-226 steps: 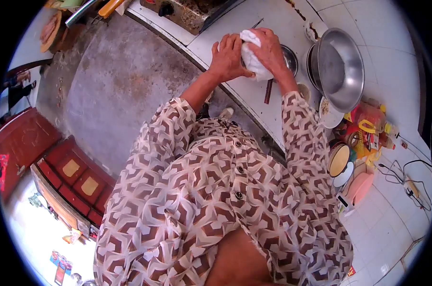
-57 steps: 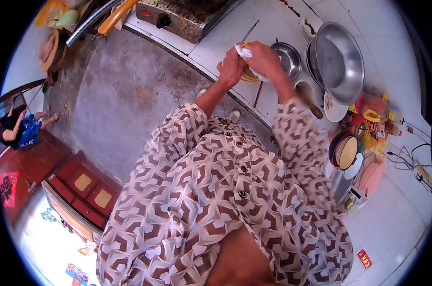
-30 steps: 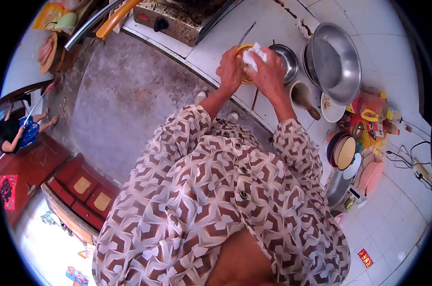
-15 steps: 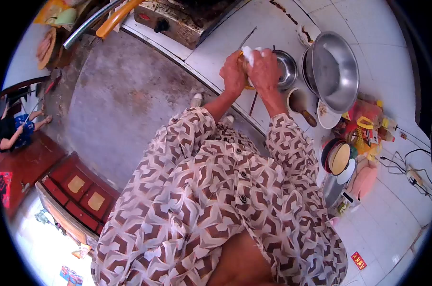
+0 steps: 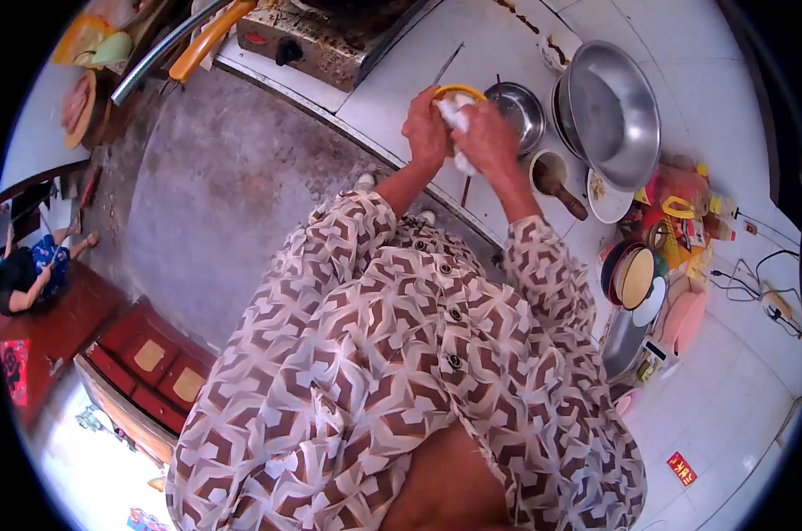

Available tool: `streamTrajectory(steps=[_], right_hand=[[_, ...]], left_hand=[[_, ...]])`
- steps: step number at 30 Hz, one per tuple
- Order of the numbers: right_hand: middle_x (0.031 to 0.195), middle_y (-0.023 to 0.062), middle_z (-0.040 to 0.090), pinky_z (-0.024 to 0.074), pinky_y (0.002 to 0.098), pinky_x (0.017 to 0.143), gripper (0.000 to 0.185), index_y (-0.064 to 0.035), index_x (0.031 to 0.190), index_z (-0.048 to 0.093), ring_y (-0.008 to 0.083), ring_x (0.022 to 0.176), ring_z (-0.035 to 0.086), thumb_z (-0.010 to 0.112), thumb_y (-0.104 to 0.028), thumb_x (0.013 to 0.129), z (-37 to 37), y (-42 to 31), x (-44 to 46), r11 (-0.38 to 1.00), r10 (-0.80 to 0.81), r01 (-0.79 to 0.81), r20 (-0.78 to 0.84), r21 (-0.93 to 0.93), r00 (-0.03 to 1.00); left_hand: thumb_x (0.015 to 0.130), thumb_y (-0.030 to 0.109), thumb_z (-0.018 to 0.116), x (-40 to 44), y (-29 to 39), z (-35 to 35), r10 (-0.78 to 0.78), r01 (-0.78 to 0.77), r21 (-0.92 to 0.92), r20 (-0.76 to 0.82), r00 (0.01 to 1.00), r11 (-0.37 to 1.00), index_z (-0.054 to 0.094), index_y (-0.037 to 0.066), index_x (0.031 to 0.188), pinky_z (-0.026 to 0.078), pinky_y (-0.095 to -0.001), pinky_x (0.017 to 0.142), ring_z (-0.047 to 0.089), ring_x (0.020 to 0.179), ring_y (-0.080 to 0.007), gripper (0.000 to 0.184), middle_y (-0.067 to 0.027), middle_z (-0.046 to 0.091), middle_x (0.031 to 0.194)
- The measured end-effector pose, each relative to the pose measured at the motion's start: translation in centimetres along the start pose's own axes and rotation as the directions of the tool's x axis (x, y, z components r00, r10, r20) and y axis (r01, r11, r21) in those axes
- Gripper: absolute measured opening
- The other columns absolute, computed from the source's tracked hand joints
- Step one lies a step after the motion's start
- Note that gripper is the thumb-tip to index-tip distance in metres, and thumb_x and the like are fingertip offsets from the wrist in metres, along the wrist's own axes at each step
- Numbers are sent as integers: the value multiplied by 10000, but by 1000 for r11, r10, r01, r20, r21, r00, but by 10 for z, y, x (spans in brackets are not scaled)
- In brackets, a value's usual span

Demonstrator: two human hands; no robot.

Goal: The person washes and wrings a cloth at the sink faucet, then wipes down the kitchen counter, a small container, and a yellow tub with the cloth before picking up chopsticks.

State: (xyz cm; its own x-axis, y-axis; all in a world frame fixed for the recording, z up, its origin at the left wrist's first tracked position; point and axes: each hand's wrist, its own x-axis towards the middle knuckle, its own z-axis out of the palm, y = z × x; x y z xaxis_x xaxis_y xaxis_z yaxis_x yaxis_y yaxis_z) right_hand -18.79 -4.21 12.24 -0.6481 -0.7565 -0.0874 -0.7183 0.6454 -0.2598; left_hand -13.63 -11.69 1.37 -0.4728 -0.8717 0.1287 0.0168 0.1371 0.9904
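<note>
l hand (image 5: 425,133) grips left side of yellow-rimmed bowl (image 5: 460,88) (roundish, no clear long axis); r hand (image 5: 491,140), opp. side, clutches white cloth (image 5: 456,115); bowl btwn them.

On the white tiled counter (image 5: 387,104), a pale cup (image 5: 540,162) is set. Around it, a stained stove (image 5: 317,53) is placed at 10 o'clock, a steel bowl (image 5: 522,115) at 11, a small white bowl (image 5: 556,50) at 12, a white plate (image 5: 607,205) at 4 and stacked bowls (image 5: 634,278) at 5.
</note>
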Motion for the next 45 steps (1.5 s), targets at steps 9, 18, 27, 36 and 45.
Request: streamTrajectory(steps=[9,18,27,36,45], right_hand=[[1061,139,599,507,429,790,359,-120,1034,650,325,975,596,682,-266,707,-19,46,9,995,62,-68,-97,-67,993],[1019,143,604,499,430,792,382,-111,1068,629,315,943,608,653,-249,713,-9,40,-8,991,-56,49,57,125,997],[994,137,621,495,395,785,340,-101,1026,650,291,924,617,669,-180,695,2,5,1,974,20,-28,38,223,999],[1107,113,622,506,411,869,399,-5,1125,580,278,999,612,631,-253,816,-16,71,-32,-355,281,-266,374,896,884],[1189,116,585,488,421,906,467,-31,1241,509,267,1064,586,574,-300,864,19,50,-35,-624,51,-258,367,738,929]], left_hand=[[907,65,468,1,4,2,13,-14,51,31,999,999,582,54,1145,442,-372,909,583,1027,-303,264,-159,599,1111],[902,70,483,2,5,3,24,-26,21,65,998,999,590,54,1126,430,-364,918,583,1019,-301,249,-158,598,1112],[863,30,488,12,2,-1,55,-65,92,106,993,994,607,68,1108,441,-358,899,601,984,-297,276,-152,624,1067],[932,264,515,71,3,-50,-192,137,141,536,822,981,588,60,1205,446,-279,891,610,1003,-179,349,-122,644,1115],[912,317,536,19,77,-94,-14,92,-143,470,882,985,469,44,1321,302,-326,1048,390,1274,-240,496,-148,426,1375]])
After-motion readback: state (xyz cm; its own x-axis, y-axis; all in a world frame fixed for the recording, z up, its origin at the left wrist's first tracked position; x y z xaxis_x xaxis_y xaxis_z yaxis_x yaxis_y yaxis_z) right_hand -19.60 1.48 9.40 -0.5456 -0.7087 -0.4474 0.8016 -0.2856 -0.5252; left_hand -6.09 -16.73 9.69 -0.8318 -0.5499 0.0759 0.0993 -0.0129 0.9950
